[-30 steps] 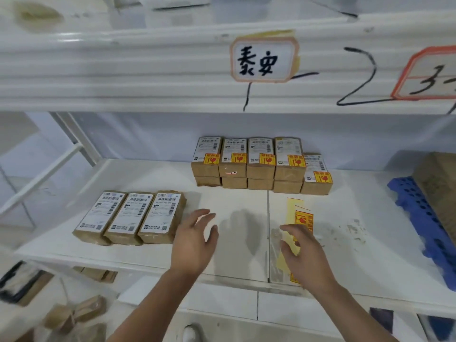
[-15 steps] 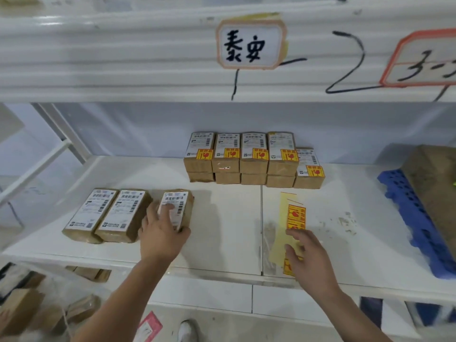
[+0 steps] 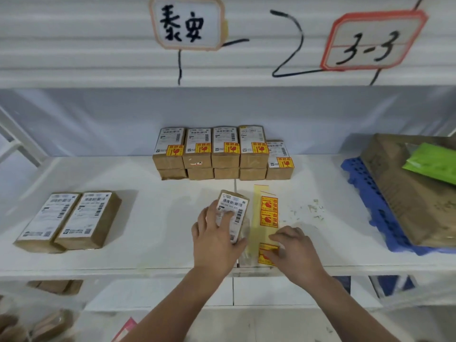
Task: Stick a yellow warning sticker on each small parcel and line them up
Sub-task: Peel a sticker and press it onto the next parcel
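My left hand (image 3: pixel 216 239) grips a small brown parcel (image 3: pixel 235 208) with a white barcode label, resting it on the white shelf (image 3: pixel 160 211) near the front middle. Just right of it lies a yellow backing strip (image 3: pixel 267 213) carrying red-and-yellow warning stickers. My right hand (image 3: pixel 294 253) presses its fingers on the strip's near end, at the lowest sticker (image 3: pixel 265 254). Two unstickered parcels (image 3: pixel 69 219) lie side by side at the left. At the back stands a row of stickered parcels (image 3: pixel 223 153), stacked two high, with one single parcel at its right end.
A large brown carton (image 3: pixel 417 193) with a green packet (image 3: pixel 431 164) on top sits on a blue plastic pallet (image 3: pixel 367 201) at the right. The upper shelf edge carries handwritten signs (image 3: pixel 187 22). More parcels lie on the floor at bottom left (image 3: pixel 49 322).
My left hand took the rightmost of the three left parcels and carried it right, beside the sticker strip. My right hand stayed on the strip's near end.
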